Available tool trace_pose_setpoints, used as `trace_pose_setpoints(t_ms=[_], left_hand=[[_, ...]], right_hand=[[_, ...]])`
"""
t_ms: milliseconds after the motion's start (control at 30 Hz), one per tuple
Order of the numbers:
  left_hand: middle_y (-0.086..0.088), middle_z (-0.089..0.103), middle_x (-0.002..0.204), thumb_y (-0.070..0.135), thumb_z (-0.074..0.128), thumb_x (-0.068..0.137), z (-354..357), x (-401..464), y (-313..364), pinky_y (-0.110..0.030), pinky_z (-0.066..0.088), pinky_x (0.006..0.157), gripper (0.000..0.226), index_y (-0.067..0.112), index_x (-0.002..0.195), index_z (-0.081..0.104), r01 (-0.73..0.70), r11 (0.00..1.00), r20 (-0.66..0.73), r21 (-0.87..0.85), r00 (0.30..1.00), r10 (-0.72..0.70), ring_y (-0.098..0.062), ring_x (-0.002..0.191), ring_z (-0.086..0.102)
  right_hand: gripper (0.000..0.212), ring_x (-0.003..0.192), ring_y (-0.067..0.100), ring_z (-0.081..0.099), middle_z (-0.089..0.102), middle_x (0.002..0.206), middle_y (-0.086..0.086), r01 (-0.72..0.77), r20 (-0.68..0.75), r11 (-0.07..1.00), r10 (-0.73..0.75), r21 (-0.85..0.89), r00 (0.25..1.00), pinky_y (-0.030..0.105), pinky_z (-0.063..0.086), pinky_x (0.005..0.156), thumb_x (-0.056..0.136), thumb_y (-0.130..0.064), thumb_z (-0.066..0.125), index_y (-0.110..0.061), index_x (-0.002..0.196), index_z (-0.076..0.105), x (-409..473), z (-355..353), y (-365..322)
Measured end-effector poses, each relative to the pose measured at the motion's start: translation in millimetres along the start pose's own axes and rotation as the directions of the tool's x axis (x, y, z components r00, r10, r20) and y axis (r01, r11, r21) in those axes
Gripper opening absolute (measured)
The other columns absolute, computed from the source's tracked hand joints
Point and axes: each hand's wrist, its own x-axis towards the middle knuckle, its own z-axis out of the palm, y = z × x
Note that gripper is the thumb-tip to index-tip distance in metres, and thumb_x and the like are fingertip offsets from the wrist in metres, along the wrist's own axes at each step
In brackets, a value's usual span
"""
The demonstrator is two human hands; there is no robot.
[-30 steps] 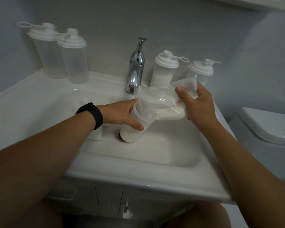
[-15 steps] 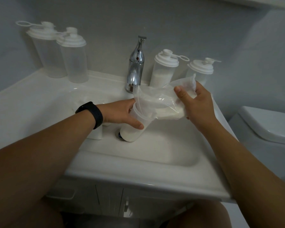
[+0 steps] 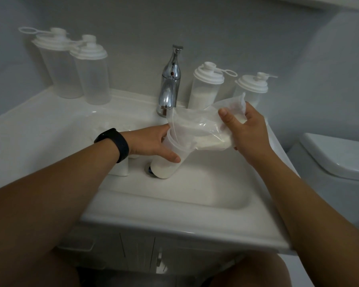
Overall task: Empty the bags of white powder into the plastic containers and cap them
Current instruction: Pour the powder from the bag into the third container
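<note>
Mid-pour in the white sink basin [image 3: 205, 195]: left hand [image 3: 151, 142] grips the tilted, part-filled translucent plastic container [image 3: 167, 164], right hand [image 3: 246, 129] clasps the clear powder bag [image 3: 197, 131]; two capped filled containers [image 3: 205, 90] done, two capped empty containers [image 3: 87, 73] remaining.

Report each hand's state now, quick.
Left hand: closed around the open container, tilting it in the sink.
Right hand: closed on the bag of white powder, its mouth at the container's opening.
</note>
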Motion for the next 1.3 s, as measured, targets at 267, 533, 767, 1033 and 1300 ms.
trace_pose_setpoints(t_ms=[267, 533, 767, 1033, 1300], left_hand=[[0.017, 0.066, 0.129, 0.027, 0.091, 0.076, 0.0, -2.1, 2.2, -0.030, 0.049, 0.107, 0.076, 0.035, 0.138, 0.049, 0.005, 1.000, -0.004, -0.007, 1.000, -0.005, -0.003, 0.120, 0.062], [0.016, 0.065, 0.131, 0.028, 0.090, 0.076, -0.5, -3.5, 3.1, -0.031, 0.048, 0.108, 0.077, 0.033, 0.140, 0.048, 0.014, 1.000, -0.005, -0.004, 1.000, -0.014, -0.005, 0.122, 0.061], [0.018, 0.064, 0.131, 0.027, 0.091, 0.075, 0.3, -3.7, 3.6, -0.024, 0.048, 0.104, 0.079, 0.034, 0.140, 0.046, 0.007, 1.000, 0.001, -0.004, 1.000, -0.007, -0.002, 0.122, 0.060], [0.020, 0.065, 0.129, 0.026, 0.090, 0.076, 1.2, -5.9, 5.7, -0.027, 0.048, 0.107, 0.075, 0.035, 0.138, 0.049, 0.007, 1.000, -0.002, -0.007, 1.000, -0.007, -0.001, 0.121, 0.060], [0.021, 0.064, 0.131, 0.026, 0.091, 0.075, 0.8, -4.9, 4.2, -0.027, 0.046, 0.108, 0.078, 0.036, 0.138, 0.048, 0.006, 1.000, 0.009, -0.014, 1.000, -0.005, 0.000, 0.123, 0.060]], right_hand=[[0.016, 0.070, 0.003, 0.066, 0.072, 0.081, -0.016, 0.012, -0.015, 1.000, -0.012, -0.021, 1.000, 0.015, 0.045, 0.055, 0.092, -0.044, 0.073, -0.032, 0.101, 0.069, 1.3, -2.0, -1.7], [0.022, 0.077, 0.005, 0.069, 0.074, 0.086, -0.014, 0.010, -0.029, 1.000, -0.011, -0.024, 1.000, 0.021, 0.049, 0.060, 0.091, -0.044, 0.074, -0.027, 0.105, 0.070, 0.9, -1.9, -1.2], [0.021, 0.079, 0.007, 0.071, 0.075, 0.087, -0.012, 0.001, -0.022, 1.000, -0.001, -0.018, 1.000, 0.021, 0.050, 0.060, 0.092, -0.041, 0.074, -0.025, 0.105, 0.070, 0.6, -2.1, -1.9], [0.014, 0.075, 0.006, 0.069, 0.074, 0.084, -0.013, 0.000, -0.020, 1.000, 0.000, -0.015, 1.000, 0.019, 0.049, 0.059, 0.092, -0.042, 0.074, -0.032, 0.100, 0.069, -0.4, -1.5, -4.0], [0.015, 0.079, 0.008, 0.071, 0.075, 0.087, -0.012, -0.003, -0.002, 1.000, 0.003, -0.015, 1.000, 0.021, 0.050, 0.061, 0.091, -0.042, 0.074, -0.032, 0.101, 0.069, -1.7, -0.1, -4.0]])
